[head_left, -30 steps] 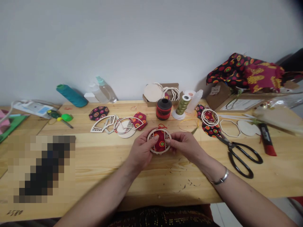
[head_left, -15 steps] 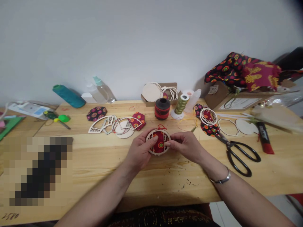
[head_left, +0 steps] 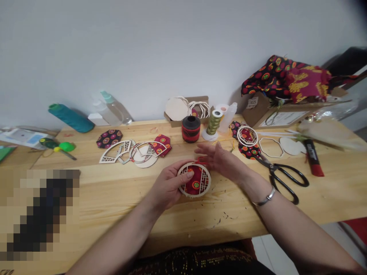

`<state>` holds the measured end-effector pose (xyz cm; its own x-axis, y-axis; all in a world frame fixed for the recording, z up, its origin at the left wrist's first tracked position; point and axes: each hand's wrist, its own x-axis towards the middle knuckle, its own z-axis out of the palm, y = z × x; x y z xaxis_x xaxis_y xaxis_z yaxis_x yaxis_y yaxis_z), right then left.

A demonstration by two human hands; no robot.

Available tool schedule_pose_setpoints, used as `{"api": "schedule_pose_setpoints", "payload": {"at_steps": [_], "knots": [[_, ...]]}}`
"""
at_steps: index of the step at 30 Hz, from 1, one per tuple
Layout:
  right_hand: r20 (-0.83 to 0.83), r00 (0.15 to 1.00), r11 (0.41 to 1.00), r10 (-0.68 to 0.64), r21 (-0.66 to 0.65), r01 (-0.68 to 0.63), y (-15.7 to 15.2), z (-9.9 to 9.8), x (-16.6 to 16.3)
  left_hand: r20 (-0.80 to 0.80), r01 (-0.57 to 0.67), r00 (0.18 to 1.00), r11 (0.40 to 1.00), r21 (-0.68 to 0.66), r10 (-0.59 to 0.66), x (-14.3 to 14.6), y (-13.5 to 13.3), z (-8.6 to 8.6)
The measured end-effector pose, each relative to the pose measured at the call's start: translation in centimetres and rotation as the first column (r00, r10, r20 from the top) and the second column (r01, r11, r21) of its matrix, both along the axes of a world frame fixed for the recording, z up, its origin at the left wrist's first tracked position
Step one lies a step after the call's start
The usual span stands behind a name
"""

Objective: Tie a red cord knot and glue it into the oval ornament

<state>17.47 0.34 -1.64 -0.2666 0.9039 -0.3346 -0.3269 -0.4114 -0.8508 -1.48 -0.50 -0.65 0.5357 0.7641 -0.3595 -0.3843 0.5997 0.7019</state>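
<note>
A round wooden lattice ornament [head_left: 197,182] backed with dark red patterned fabric is in my left hand [head_left: 171,182], thumb across its front, fingers behind. Red cord [head_left: 200,160] shows at its upper edge. My right hand [head_left: 225,160] is off the disc, just above and right of it, with fingers stretched out toward the cord; whether they touch it I cannot tell. Beyond the hands stand a black-and-red thread spool [head_left: 191,130] and an olive thread cone [head_left: 213,124].
Black-handled scissors [head_left: 282,172] and a black-and-red tube [head_left: 314,157] lie to the right. Fan-shaped and round wooden frames [head_left: 113,153] rest on the left. Behind are a teal thread cone [head_left: 71,118], a spray bottle [head_left: 116,107] and a cardboard box [head_left: 275,114] under patterned fabric.
My right hand has let go of the ornament's right edge, lifted away and opened its fingers. The left hand keeps hold of the ornament. The camera view has shifted slightly.
</note>
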Motion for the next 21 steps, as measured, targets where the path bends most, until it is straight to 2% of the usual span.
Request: {"api": "schedule_pose_setpoints", "payload": {"at_steps": [3, 6, 10, 14, 21], "knots": [[-0.066, 0.991, 0.991, 0.113, 0.078, -0.108, -0.4, 0.1, 0.3, 0.021, 0.038, 0.999, 0.999, 0.013, -0.038, -0.1, -0.1, 0.0], [0.016, 0.991, 0.977, 0.136, 0.164, -0.137, -0.7, 0.6, 0.5, 0.018, 0.029, 0.999, 0.999, 0.026, -0.030, -0.2, 0.0, -0.1], [0.160, 0.985, 0.980, 0.062, 0.178, -0.091, -0.7, 1.2, 0.6, -0.002, 0.012, 1.000, 0.999, 0.038, -0.012, -0.1, 0.1, -0.2], [0.228, 0.973, 0.976, -0.034, 0.219, -0.017, -0.8, 1.5, 0.3, -0.039, -0.020, 0.999, 0.999, 0.039, 0.022, 0.1, 0.2, -0.3], [0.388, 0.914, 0.920, -0.122, 0.389, -0.042, -1.1, 1.8, -0.2, -0.047, -0.024, 0.999, 0.998, 0.066, 0.027, 0.0, 0.2, -0.7]]}}
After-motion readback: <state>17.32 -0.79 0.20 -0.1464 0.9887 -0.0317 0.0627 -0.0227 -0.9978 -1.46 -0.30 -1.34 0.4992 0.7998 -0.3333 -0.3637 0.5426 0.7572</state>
